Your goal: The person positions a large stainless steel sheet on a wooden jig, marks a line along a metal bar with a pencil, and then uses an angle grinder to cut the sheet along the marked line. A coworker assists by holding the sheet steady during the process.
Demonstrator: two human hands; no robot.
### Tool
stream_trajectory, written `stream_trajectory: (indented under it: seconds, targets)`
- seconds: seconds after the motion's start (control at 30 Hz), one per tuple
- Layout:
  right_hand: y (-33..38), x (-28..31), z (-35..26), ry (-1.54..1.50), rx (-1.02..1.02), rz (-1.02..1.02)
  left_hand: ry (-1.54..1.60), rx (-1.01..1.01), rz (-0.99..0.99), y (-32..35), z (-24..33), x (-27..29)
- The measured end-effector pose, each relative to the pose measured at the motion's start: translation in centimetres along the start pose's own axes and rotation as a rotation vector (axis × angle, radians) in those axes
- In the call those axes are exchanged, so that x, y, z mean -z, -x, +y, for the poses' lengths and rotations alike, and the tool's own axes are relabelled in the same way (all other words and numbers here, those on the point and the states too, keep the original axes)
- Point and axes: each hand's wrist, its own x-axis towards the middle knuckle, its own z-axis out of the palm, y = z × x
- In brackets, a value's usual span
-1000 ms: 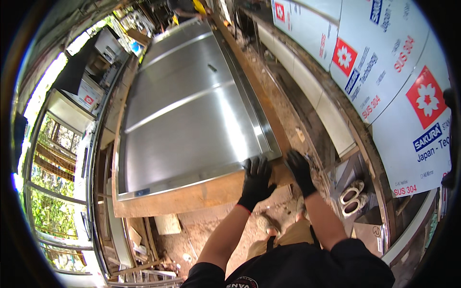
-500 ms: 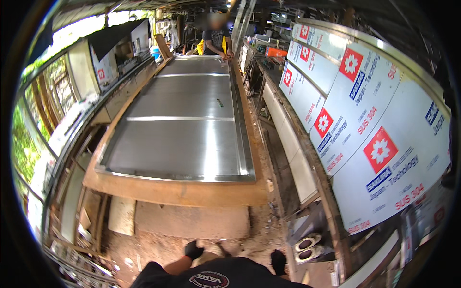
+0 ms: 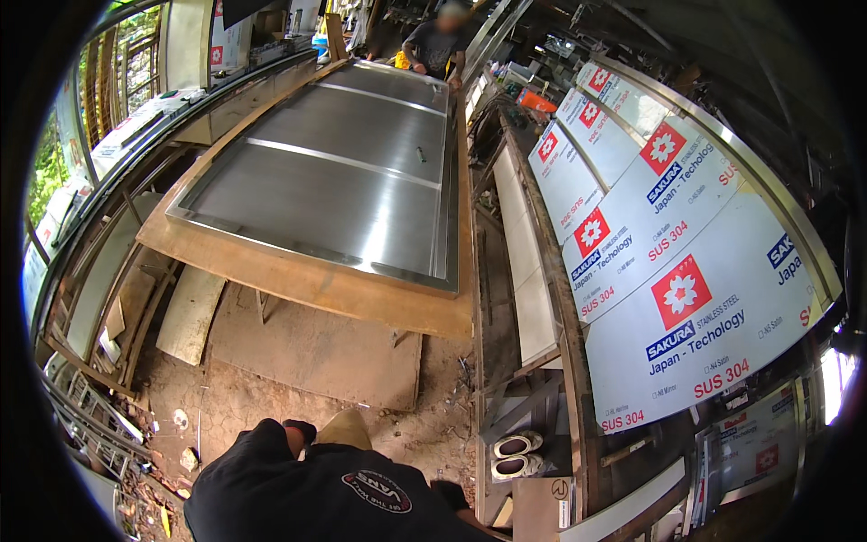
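My left hand (image 3: 300, 430), in a black glove, hangs close beside my leg at the front of my dark shirt. My right hand (image 3: 449, 493), gloved in black too, is low on my other side, partly hidden by the shirt. Neither hand touches the work table, and finger detail is too dark to make out. Ahead lies a large framed stainless steel panel (image 3: 316, 199), divided by cross strips, on a wooden tabletop (image 3: 361, 305). A small green marker-like stick (image 3: 421, 154) rests on the steel.
Across the table's far end stands a person (image 3: 437, 45) with hands near the panel's far corner. On the right, film-covered steel sheets (image 3: 632, 298) lie on a bench. White shoes (image 3: 517, 454) sit below it. A board (image 3: 307, 348) lies under the table.
My view has turned and tilted, so the table now appears higher and slanted. Both gloved hands are closer to my body. The person at the far end has their arms spread wider.
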Motion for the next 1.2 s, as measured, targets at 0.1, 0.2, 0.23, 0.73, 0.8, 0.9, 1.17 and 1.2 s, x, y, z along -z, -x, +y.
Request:
stream_trajectory:
  seconds: [0.1, 0.2, 0.23, 0.73, 0.8, 0.9, 1.17, 1.2]
  targets:
    - [-2.2, 2.5, -6.2, -0.509, -0.170, -0.135, -0.008, 0.099, -0.087, 2.2, -3.3, 1.2]
    - [-4.6, 7.0, -7.6, -0.560, -0.238, -0.165, -0.091, 0.065, -0.158, 0.7, -7.9, 0.9]
    - [-4.2, 8.3, -7.3, -0.554, -0.298, -0.164, -0.089, 0.023, -0.205, -0.4, -8.0, 1.9]
    - [-23.1, 20.7, -29.1, -0.115, 0.213, 0.348, 0.118, -0.371, 0.538, 6.8, -28.0, 2.1]
    - [-27.8, 26.8, -36.6, -0.370, -0.027, 0.233, 0.189, -0.175, 0.560, 8.9, -34.1, -0.3]
    - [-30.7, 32.2, -42.6, -0.580, -0.064, 0.279, 0.558, 0.291, 0.206, 12.6, -41.1, -1.6]
    - [-24.6, 13.7, -35.6, -0.142, -0.304, -0.244, 1.144, 0.252, 0.414, 14.6, -46.6, 0.7]
    - [-26.4, 14.4, -39.6, -0.260, -0.389, -0.416, 1.422, 0.321, 0.396, 17.0, -48.3, 0.3]
